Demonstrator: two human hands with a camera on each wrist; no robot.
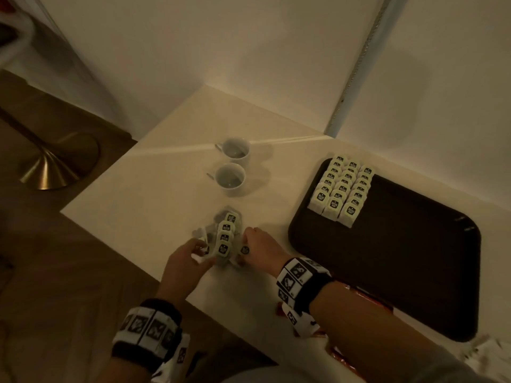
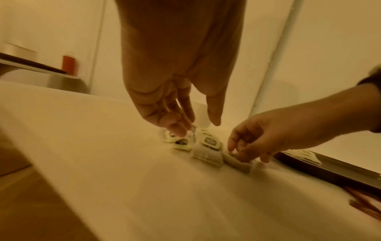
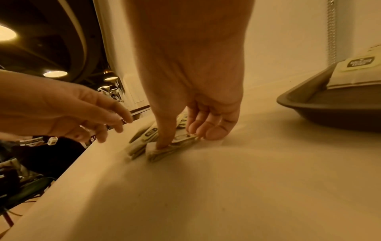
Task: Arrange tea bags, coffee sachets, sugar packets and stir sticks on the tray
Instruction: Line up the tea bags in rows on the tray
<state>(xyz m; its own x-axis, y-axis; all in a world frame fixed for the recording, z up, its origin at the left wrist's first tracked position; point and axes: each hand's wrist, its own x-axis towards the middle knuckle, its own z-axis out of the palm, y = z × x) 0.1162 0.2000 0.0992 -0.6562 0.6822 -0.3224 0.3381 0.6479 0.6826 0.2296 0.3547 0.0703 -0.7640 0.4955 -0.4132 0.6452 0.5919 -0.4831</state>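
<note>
A loose heap of white tea bags (image 1: 225, 233) with dark labels lies on the white table near its front edge. My left hand (image 1: 203, 251) reaches in from the left, its straight fingertips (image 2: 181, 132) touching the bags' tags. My right hand (image 1: 243, 250) is at the heap's right side. Its thumb (image 3: 163, 143) presses down on a few stacked bags (image 3: 181, 138) and its curled fingers close on their other side. The dark brown tray (image 1: 387, 258) lies to the right, with three neat rows of tea bags (image 1: 343, 186) in its far left corner.
Two white mugs (image 1: 231, 178) stand behind the heap. Red-orange sachets (image 1: 367, 297) lie under my right forearm by the tray's near edge. Blurred pale packets (image 1: 486, 352) lie at the bottom right. A wall corner is close behind the table. The table's left edge drops to a wooden floor.
</note>
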